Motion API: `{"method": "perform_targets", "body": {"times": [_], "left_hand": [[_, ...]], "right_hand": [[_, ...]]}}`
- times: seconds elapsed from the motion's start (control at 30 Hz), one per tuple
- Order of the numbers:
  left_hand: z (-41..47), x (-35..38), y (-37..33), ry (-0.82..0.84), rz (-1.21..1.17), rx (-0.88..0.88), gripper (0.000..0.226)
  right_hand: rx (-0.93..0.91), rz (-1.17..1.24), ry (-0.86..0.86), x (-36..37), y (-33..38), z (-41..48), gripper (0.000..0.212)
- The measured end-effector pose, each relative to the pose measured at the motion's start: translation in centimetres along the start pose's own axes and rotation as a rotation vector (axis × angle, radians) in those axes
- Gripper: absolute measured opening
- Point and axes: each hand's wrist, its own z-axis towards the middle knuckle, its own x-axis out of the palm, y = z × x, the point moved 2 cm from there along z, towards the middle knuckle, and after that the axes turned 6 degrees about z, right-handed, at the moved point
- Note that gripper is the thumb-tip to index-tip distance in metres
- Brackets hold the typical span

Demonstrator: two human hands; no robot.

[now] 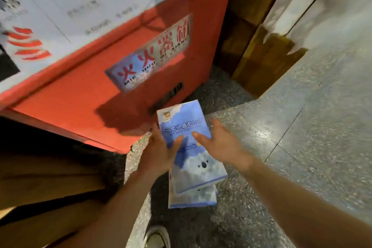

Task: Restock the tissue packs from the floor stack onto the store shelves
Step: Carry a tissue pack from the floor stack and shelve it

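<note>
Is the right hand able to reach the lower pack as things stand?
Probably not: the right hand and left hand both hold the top pack, which covers most of the lower pack.

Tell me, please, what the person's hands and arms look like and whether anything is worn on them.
The left hand and right hand are bare: no gloves, rings or watch show. The left forearm and right forearm are uncovered too, with no sleeve in view. Blur hides finer detail.
</note>
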Motion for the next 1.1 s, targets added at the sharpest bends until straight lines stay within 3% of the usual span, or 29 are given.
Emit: {"method": "perform_targets", "body": {"times": [0.07,0.2,0.3,0.47,0.57,0.7,0.93,1.03,1.1], "left_hand": [[1.5,2.2,1.5,0.011,-0.127,-0.089,0.077],[2.9,2.9,1.6,0.012,-0.249,-0.136,0.064],[1.6,1.2,-0.4,0.033,-0.239,-0.143,0.052],[-3.9,-4.5,-6.7,0.037,-0.449,-0.05,0.047],[-8.6,-10.6,-12.1,-0.001,-0.334,-0.041,0.059],[-15.8,-19.9,-20.7,-0.068,-0.404,-0.01,0.064],[-32.3,-38.0,-36.2,-0.361,-0.417,-0.014,0.068],[-39.2,-43.9,-39.6,-0.504,-0.453,-0.015,0.066],[-43.9,-46.8,-41.3,-0.592,-0.506,0.007,0.053]], "right_hand": [[0.051,0.168,0.04,1.6,-1.2,2.6,0.09],[-0.014,0.382,0.073,2.7,-2.5,4.3,0.021],[-0.035,0.469,0.082,1.5,-1.8,2.3,0.01],[-0.028,0.468,0.094,-4.1,2.6,-4.9,0.022],[-0.042,0.459,0.057,-9.6,7.0,-10.9,0.02],[-0.094,0.468,0.013,-18.1,14.2,-20.5,0.02],[-0.325,0.436,0.028,-32.3,29.0,-39.3,0.043],[-0.431,0.386,0.056,-35.7,33.3,-46.1,0.029],[-0.517,0.366,0.096,-36.8,35.9,-50.2,0.025]]}}
